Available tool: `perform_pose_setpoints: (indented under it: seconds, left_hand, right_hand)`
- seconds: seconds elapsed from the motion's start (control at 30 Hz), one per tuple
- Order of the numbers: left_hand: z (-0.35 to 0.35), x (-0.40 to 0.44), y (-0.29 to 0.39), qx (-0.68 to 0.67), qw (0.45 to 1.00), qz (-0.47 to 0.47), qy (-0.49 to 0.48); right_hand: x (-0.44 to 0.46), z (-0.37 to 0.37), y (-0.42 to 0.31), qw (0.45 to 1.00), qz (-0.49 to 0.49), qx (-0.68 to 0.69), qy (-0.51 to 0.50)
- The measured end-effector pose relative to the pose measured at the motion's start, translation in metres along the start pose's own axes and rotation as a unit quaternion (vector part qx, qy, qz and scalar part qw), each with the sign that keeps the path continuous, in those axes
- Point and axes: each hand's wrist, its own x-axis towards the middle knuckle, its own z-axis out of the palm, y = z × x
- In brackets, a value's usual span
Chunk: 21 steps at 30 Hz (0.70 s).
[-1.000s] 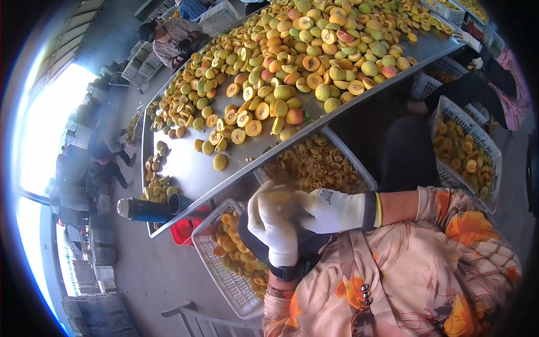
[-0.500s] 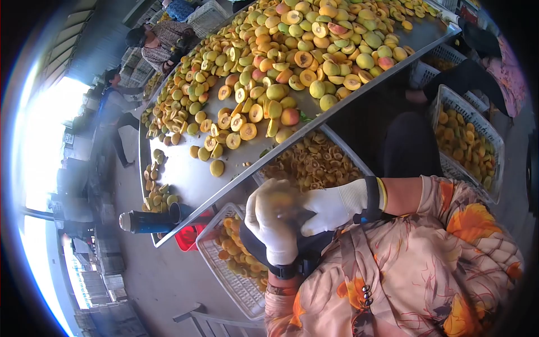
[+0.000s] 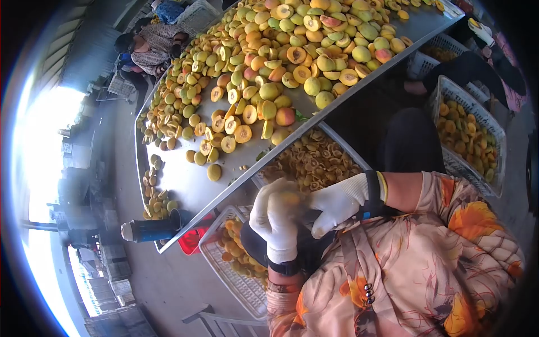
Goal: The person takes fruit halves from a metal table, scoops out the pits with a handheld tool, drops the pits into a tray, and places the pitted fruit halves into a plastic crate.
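Observation:
My left hand (image 3: 275,216), in a white glove, is curled around a blurred yellow-orange piece of fruit (image 3: 292,197), seemingly a peach half. Close against it is my right hand (image 3: 337,205), also gloved, with the thumb pointing down and the fingers bent toward the fruit. Motion blur and the glove hide whether the right fingers grip a tool. Both hands are above my lap, in front of the table edge. Below and beyond them stands a crate (image 3: 355,156) of brownish cut fruit pieces. Many whole-looking and halved peaches (image 3: 242,133) lie on the metal table (image 3: 188,180).
A blue cylindrical flask (image 3: 149,230) is at the table corner, above a red container (image 3: 191,241). A white crate (image 3: 247,292) with fruit stands at my left, another crate (image 3: 497,132) at my right. Other people (image 3: 151,48) are around the table.
The view has shifted slightly, moving the table and fruit a little leftward. My hands remain together at the fruit; the right thumb has moved slightly down and right.

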Motion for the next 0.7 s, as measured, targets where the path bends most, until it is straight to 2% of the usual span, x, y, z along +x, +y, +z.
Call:
perform_pose_setpoints:
  seconds: [0.07,0.1,0.13,0.23,0.3,0.33,0.37,0.43,0.5,0.53,0.57,0.6,0.63,0.7]
  left_hand:
    - [-0.003,0.004,0.0,0.002,0.999,0.011,-0.037]
    - [-0.004,0.004,-0.001,-0.038,0.998,-0.017,-0.044]
    - [-0.004,0.004,-0.001,-0.078,0.995,-0.045,-0.052]
    - [0.006,0.003,-0.001,-0.194,0.976,-0.094,-0.035]
    - [0.005,0.007,0.001,-0.247,0.958,-0.144,0.001]
    - [0.002,0.009,0.008,-0.292,0.935,-0.191,0.058]
    - [-0.017,0.013,-0.008,-0.122,0.983,-0.116,0.071]
    - [-0.065,0.011,-0.014,0.037,0.99,-0.068,0.114]
    - [-0.123,0.003,-0.009,0.074,0.977,-0.13,0.151]
    - [-0.158,0.003,-0.02,0.127,0.966,-0.165,0.156]
    - [-0.186,0.006,-0.032,0.286,0.94,-0.14,0.123]
    - [-0.211,0.008,-0.044,0.438,0.887,-0.116,0.09]
    - [-0.228,0.011,-0.052,0.577,0.81,-0.092,0.055]
    - [-0.23,0.046,-0.061,0.536,0.835,-0.096,0.082]
  right_hand:
    - [0.0,0.001,0.0,0.996,0.041,0.069,-0.027]
    - [-0.004,0.001,-0.004,0.985,0.103,0.13,-0.049]
    - [-0.006,0.001,-0.009,0.965,0.164,0.191,-0.07]
    - [-0.009,0.0,-0.024,0.877,0.189,0.424,-0.123]
    - [-0.008,0.0,-0.021,0.882,0.172,0.413,-0.148]
    - [-0.006,-0.002,-0.019,0.884,0.165,0.405,-0.163]
    - [-0.003,-0.01,-0.016,0.903,0.177,0.344,-0.188]
    - [-0.002,-0.02,-0.006,0.968,0.193,0.121,-0.108]
    - [-0.006,-0.03,0.02,0.97,0.194,-0.148,-0.018]
    - [-0.012,-0.036,0.037,0.935,0.189,-0.298,0.033]
    - [-0.014,-0.04,0.041,0.919,0.241,-0.309,0.044]
    - [-0.014,-0.042,0.043,0.9,0.293,-0.319,0.05]
    - [-0.012,-0.043,0.044,0.892,0.31,-0.325,0.049]
    - [-0.007,-0.043,0.036,0.874,0.333,-0.351,0.044]
